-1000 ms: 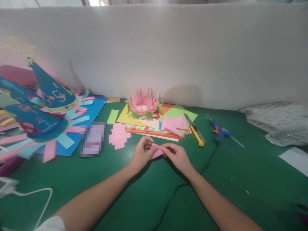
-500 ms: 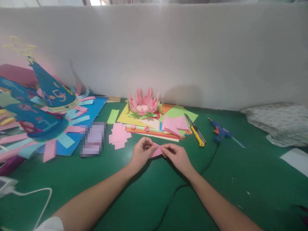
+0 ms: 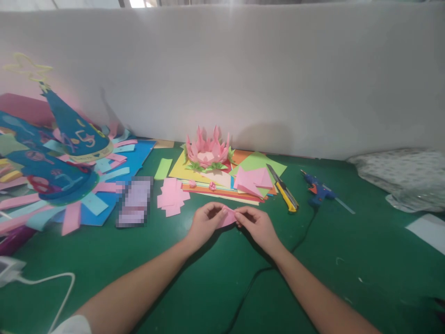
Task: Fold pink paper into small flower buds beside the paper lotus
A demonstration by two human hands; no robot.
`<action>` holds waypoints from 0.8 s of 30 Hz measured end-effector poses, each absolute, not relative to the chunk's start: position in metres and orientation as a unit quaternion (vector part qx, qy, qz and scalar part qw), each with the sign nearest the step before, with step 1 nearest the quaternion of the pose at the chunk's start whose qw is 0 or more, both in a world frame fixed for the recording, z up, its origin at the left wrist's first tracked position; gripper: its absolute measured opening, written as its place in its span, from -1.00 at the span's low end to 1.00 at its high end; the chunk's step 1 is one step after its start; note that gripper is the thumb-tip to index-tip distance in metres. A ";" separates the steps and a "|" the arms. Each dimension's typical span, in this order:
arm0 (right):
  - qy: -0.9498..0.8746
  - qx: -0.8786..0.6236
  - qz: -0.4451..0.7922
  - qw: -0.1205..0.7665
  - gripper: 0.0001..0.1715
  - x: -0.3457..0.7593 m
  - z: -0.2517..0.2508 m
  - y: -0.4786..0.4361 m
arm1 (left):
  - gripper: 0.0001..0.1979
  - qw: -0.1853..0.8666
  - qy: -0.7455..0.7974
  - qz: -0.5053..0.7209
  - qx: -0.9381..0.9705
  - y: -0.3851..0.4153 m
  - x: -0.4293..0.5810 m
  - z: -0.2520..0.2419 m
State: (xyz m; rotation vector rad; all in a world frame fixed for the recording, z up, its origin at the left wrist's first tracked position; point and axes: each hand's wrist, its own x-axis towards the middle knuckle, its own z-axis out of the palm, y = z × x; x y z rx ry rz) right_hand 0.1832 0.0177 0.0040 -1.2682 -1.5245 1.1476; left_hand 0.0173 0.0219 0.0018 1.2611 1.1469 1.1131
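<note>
Between my two hands is a small piece of pink paper (image 3: 227, 219). My left hand (image 3: 207, 226) pinches its left side between thumb and fingers. On the other side, the thumb and fingertips of my right hand (image 3: 256, 228) close on its right edge. Part of the paper is hidden behind my fingers. Just beyond my hands lie a stack of pink paper pieces (image 3: 173, 197) and two tiny pink rolled-paper roses, one of them (image 3: 212, 186) on the coloured sheets. A pink paper lotus (image 3: 208, 150) with green leaves stands farther back.
A yellow utility knife (image 3: 287, 197) and a blue glue gun (image 3: 320, 191) with a black cord lie to the right. At left are blue cone hats (image 3: 78, 123) with paper strips and a blurred-out rectangular object (image 3: 135, 202). A pale wall (image 3: 313, 79) closes off the back.
My hands have shifted very slightly, with the fingertips of my left hand a little lower. Both keep their pinch on the pink paper; everything else is unmoved.
</note>
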 end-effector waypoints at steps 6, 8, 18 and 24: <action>-0.653 -0.489 0.404 0.413 -0.80 0.181 0.006 0.015 | -0.82 0.501 0.494 0.466 0.536 0.020 0.018 0.000; -0.658 -0.486 0.404 0.410 -0.81 0.181 0.006 0.016 | -0.82 0.499 0.490 0.469 0.540 0.019 0.019 -0.001; -0.654 -0.506 0.399 0.395 -0.79 0.181 0.004 0.018 | -0.83 0.495 0.474 0.467 0.558 0.020 0.018 -0.003; -0.655 -0.503 0.401 0.397 -0.80 0.181 0.003 0.017 | -0.82 0.511 0.466 0.481 0.539 0.020 0.017 -0.001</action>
